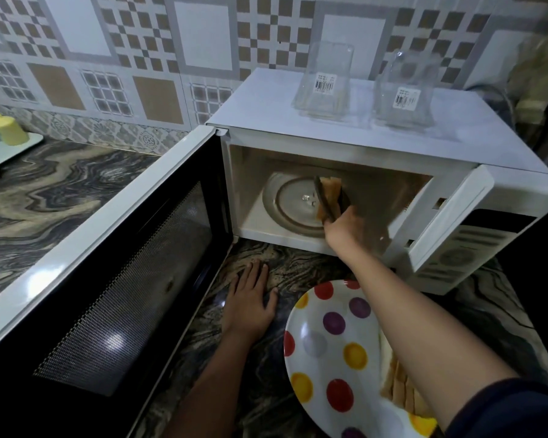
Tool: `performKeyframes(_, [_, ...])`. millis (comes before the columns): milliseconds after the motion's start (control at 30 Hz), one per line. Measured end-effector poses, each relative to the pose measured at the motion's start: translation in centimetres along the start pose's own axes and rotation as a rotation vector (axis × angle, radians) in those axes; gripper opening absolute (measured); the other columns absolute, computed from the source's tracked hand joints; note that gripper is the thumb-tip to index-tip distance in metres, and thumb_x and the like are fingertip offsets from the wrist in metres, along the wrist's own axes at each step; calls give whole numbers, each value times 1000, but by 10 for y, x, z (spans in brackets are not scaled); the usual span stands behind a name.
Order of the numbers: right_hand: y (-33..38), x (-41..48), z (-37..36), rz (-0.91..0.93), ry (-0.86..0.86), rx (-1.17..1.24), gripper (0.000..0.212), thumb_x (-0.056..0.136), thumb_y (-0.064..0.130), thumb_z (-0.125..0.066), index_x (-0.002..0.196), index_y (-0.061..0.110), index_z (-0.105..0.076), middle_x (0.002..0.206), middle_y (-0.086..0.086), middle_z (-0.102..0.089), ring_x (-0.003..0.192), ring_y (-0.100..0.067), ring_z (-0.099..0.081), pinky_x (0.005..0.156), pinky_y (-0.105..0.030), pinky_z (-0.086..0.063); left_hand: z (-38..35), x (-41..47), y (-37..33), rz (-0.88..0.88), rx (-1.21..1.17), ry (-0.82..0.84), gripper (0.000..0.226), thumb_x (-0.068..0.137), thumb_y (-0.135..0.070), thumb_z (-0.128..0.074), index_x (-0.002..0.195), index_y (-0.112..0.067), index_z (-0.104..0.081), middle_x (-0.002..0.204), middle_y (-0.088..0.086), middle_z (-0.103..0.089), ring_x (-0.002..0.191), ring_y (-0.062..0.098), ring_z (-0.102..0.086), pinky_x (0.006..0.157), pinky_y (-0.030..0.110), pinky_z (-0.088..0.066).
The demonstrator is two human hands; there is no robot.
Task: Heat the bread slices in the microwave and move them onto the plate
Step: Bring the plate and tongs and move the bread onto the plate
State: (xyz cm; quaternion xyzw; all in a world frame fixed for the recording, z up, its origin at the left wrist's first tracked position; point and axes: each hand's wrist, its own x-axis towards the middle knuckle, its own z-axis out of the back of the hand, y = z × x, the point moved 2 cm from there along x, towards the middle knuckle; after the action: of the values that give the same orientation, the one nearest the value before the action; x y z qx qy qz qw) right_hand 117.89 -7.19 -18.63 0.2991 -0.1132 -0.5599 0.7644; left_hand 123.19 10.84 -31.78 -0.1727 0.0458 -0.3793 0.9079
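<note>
The right hand (345, 226) has its grip curled tight round dark tongs (325, 199), which clamp the bread slices (329, 188) upright over the three o'clock edge of the glass turntable (285, 200); the forearm reaches straight in from five o'clock, hand inside the microwave (298, 121), whose door (108, 263) swings wide toward eight o'clock; the left hand (250, 298) lies flat on the tabletop (60, 191) at the opening's six o'clock, grip apart, fingers straight; the spotted plate (323, 343) sits at five o'clock, other slices (399, 387) on it beneath the forearm.
</note>
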Motion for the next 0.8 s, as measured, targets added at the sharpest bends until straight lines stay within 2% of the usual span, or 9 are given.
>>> performKeyframes(100, [0,-3,3,11,17,-42,50,94,30,-50,136,10,-33,130,-16,-50,116,-36,-53,86,-43,-46,-2,1,1,11,4,-2,69,86,-55,-9,150,-27,-12,159,-6,-8,146,8,0,115,26,6])
performKeyframes(233, [-5,-12,8,17,-7,-39,51,94,31,-50,136,10,-33,131,-16,-50,117,-35,-52,88,-44,-46,-5,2,1,2,7,-7,81,78,-59,1,150,-25,-15,159,-5,-10,146,9,-2,117,28,3])
performKeyframes(333, [-14,-28,14,18,-67,-24,38,94,34,-50,123,12,-43,120,-11,-58,109,-31,-56,78,-38,-42,-6,2,1,-1,29,15,84,75,-58,6,150,-24,-12,159,-4,-8,146,9,0,116,28,5])
performKeyframes(400, [-21,-41,17,25,-88,2,37,93,35,-50,122,13,-43,118,-10,-58,106,-30,-57,72,-35,-40,-4,1,1,-12,43,35,84,76,-57,8,150,-22,-10,159,-2,-6,146,10,1,117,30,4])
performKeyframes(533, [-34,-74,24,23,-110,1,42,93,38,-50,126,13,-41,122,-11,-57,108,-32,-57,77,-38,-45,0,-17,-1,-32,45,76,70,89,-50,0,150,-18,-10,159,1,-7,147,13,-1,118,30,1])
performKeyframes(667, [-52,-115,33,9,-151,-16,40,93,37,-50,124,12,-42,118,-11,-58,104,-32,-58,68,-33,-41,5,-47,6,-102,44,66,59,97,-41,-15,151,-18,-8,159,2,-10,147,14,-6,118,31,-4])
performKeyframes(800, [-73,-152,31,-48,-154,37,44,93,35,-52,127,10,-40,119,-14,-58,104,-33,-59,70,-35,-43,7,-71,15,-159,105,80,72,87,-47,3,150,-15,-9,159,3,-8,147,15,-3,118,30,-1])
